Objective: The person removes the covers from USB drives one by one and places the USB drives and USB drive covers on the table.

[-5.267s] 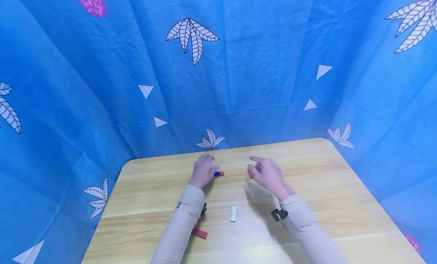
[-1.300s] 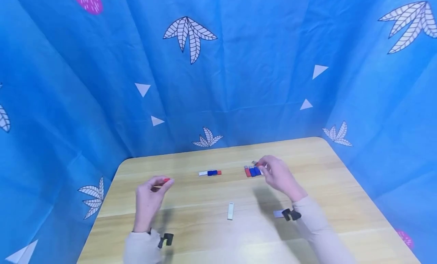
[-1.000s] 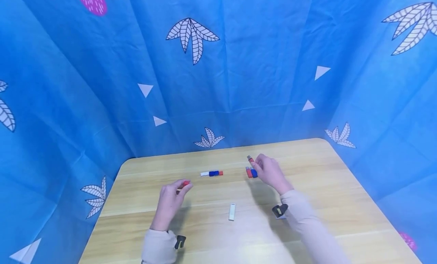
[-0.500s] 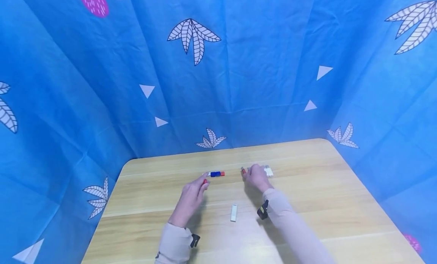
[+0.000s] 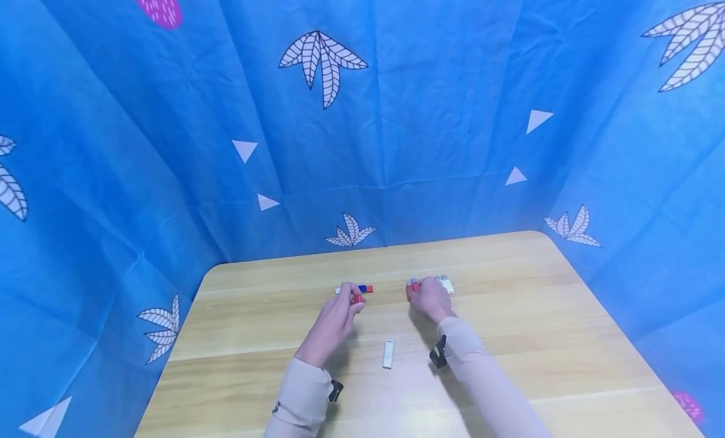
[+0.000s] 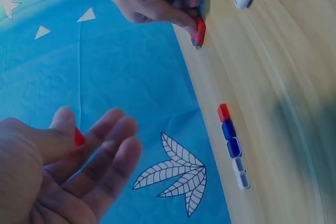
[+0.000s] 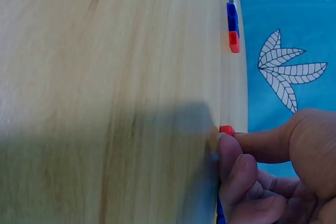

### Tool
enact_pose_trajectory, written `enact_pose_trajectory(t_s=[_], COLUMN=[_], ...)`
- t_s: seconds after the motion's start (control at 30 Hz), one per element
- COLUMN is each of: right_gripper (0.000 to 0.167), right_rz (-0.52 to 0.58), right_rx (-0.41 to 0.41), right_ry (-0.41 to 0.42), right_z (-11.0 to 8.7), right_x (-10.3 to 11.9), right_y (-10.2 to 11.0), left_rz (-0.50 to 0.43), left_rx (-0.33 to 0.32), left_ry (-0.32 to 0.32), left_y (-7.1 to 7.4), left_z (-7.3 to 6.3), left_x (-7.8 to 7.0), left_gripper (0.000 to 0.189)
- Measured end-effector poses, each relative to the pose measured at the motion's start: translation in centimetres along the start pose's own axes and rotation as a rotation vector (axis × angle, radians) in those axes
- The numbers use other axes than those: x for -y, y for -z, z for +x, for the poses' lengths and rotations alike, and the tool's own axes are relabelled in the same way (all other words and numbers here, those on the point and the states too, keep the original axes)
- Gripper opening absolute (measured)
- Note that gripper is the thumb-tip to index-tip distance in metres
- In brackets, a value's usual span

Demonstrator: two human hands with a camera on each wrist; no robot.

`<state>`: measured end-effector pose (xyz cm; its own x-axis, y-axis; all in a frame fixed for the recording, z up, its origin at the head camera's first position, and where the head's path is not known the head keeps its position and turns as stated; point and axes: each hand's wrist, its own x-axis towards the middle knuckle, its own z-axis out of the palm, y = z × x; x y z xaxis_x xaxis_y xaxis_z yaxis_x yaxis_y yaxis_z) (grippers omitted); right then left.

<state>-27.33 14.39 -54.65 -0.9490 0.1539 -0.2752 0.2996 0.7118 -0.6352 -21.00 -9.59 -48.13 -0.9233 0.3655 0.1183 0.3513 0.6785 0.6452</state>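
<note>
My left hand (image 5: 334, 320) pinches a small red cap (image 6: 79, 138) between thumb and fingers, just in front of a row of USB stick caps (image 6: 232, 145). That row runs white, blue, red on the table; in the head view my fingers partly cover it. My right hand (image 5: 432, 297) pinches a red USB stick (image 6: 199, 31) at the left end of a side-by-side row of uncapped sticks. A metal plug shows at its tip. White sticks (image 5: 447, 285) show at the row's right end; the blue ones are mostly hidden under the right hand.
A whitish capped USB stick (image 5: 387, 353) lies mid-table, between my forearms. The wooden table (image 5: 238, 337) ends at a blue patterned curtain (image 5: 442, 142) behind and at both sides. Black wrist mounts (image 5: 438, 352) sit at both cuffs.
The red stick that lay at front left is gone from there. My left hand has carried the red cap right to the cap row; my right hand has lowered a red stick to the row's left end.
</note>
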Motion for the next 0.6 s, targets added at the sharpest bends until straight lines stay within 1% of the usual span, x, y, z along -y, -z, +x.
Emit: enact_pose_trajectory(t_s=[0.07, 0.2, 0.3, 0.43, 0.53, 0.6], right_gripper=[0.038, 0.039, 0.041, 0.043, 0.042, 0.041], right_rz=[-0.01, -0.025, -0.015, -0.01, -0.041, -0.056], right_rx=[0.003, -0.016, -0.026, -0.035, -0.053, -0.054], right_ry=[-0.002, 0.007, 0.016, 0.064, 0.095, 0.085], right_z=[0.1, 0.2, 0.0, -0.4, -0.4, -0.3], right_x=[-0.1, -0.3, -0.2, 0.0, 0.0, -0.2], right_y=[0.0, 0.1, 0.1, 0.2, 0.2, 0.2], left_rz=[-0.008, -0.002, 0.035, 0.089, 0.103, 0.099], left_rx=[0.004, -0.008, -0.028, -0.044, -0.018, 0.007], left_ry=[0.0, -0.022, -0.056, -0.068, -0.063, -0.076], left_y=[-0.2, -0.8, -1.4, -2.0, -2.4, -2.8], left_z=[0.6, 1.9, 2.7, 3.4, 3.9, 4.2], left_x=[-0.1, 0.1, 0.6, 1.3, 1.7, 1.9], left_gripper=[0.014, 0.014, 0.012, 0.012, 0.019, 0.023])
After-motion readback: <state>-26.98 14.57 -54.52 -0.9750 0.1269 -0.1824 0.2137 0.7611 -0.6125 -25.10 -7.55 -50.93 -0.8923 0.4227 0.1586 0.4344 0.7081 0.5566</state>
